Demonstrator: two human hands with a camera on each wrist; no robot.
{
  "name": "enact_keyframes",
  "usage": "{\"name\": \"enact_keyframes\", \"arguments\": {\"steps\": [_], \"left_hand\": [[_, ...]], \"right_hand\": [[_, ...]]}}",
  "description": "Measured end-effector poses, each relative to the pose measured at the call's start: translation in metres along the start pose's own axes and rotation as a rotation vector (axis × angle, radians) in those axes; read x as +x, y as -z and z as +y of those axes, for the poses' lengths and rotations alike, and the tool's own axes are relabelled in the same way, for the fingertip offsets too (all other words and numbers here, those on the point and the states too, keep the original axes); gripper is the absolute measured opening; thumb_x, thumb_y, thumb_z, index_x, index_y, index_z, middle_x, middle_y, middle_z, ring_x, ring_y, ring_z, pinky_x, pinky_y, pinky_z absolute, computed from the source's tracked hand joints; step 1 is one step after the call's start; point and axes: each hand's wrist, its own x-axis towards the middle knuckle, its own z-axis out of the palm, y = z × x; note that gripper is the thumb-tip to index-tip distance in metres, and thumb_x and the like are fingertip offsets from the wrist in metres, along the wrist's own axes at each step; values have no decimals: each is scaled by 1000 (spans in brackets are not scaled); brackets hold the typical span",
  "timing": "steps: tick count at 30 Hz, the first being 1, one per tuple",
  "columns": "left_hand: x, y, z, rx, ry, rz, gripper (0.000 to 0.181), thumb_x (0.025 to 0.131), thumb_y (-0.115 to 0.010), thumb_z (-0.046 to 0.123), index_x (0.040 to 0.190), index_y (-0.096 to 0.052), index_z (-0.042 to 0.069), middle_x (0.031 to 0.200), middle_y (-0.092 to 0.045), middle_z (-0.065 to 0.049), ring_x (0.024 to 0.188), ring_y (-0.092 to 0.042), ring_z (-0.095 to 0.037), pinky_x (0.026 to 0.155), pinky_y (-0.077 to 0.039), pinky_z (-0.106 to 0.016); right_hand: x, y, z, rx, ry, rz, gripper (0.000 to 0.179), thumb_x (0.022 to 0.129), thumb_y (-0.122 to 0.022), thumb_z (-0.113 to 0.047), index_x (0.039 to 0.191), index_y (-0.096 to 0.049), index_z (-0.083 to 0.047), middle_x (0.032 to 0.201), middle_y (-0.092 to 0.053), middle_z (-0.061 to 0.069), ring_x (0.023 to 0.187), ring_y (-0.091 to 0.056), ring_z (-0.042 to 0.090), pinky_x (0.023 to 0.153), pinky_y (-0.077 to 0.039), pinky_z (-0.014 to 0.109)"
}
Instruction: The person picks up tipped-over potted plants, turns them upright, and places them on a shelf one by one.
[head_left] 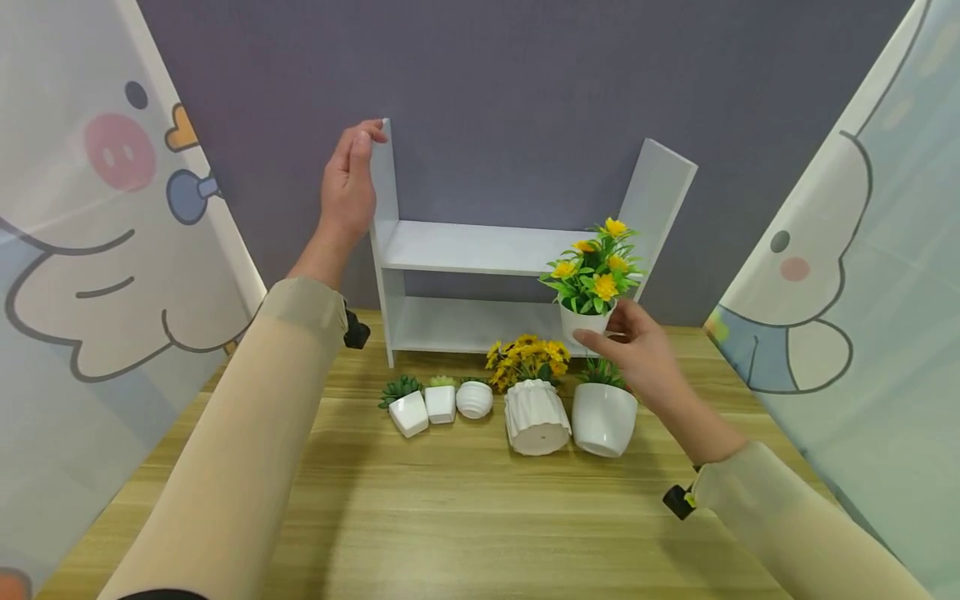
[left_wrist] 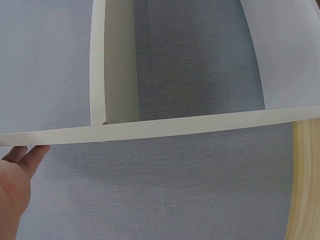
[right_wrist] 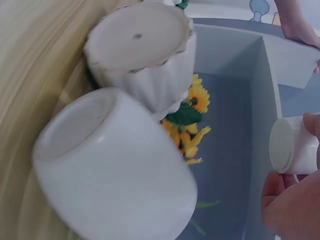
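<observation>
My right hand (head_left: 637, 350) holds a small white pot (head_left: 585, 320) of yellow flowers (head_left: 604, 287), thumb and fingers at its sides. It is raised in front of the right part of the white shelf (head_left: 480, 247). The right wrist view shows the pot's underside (right_wrist: 283, 146) beside the shelf board. My left hand (head_left: 349, 187) is at the top of the shelf's left side panel (head_left: 384, 179), fingers bent over the edge. In the left wrist view, fingertips (left_wrist: 36, 155) meet the panel's outer face.
On the wooden table (head_left: 420, 517), tipped pots line the shelf's front: several small white succulent pots (head_left: 440, 403), a fluted pot (head_left: 537, 417) with yellow flowers, and a smooth white pot (head_left: 604, 419) with green leaves. A grey wall (head_left: 510, 100) stands behind; cartoon-printed curtains hang at both sides.
</observation>
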Motion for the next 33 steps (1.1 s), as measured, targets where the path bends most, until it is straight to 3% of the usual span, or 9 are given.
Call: {"name": "enact_keyframes", "arguments": {"steps": [3,10,17,33], "left_hand": [[0,-1,0,2,8,-1,32,120,-36,38,123,-64,23,163,-57,7,155,-44,-3,127,-31,-22],[0,-1,1,-12,14,2,34,120,-37,38,124,-64,18,163,-58,6,155,-45,-4,126,-31,-23],[0,-1,1,-15,14,2,31,120,-37,37,122,-64,22,163,-57,5,156,-43,-3,127,-31,-22],[1,0,-2,8,28,-10,34,120,-35,41,126,-63,22,164,-56,10,157,-41,-3,128,-30,-24]], "right_hand": [[5,-5,-6,-8,16,1,48,99,-83,-43,119,-53,-11,107,-54,2,93,-58,21,75,-51,29],[18,-20,-23,2,-11,-20,54,98,-83,-46,126,-54,-10,117,-57,3,110,-62,24,85,-54,31],[33,-37,-38,45,20,-49,66,99,-83,-41,152,-56,-13,128,-65,7,116,-65,24,92,-56,30],[70,-69,-76,111,80,-75,66,98,-85,-38,153,-57,-16,137,-72,10,125,-69,27,104,-58,48]]}}
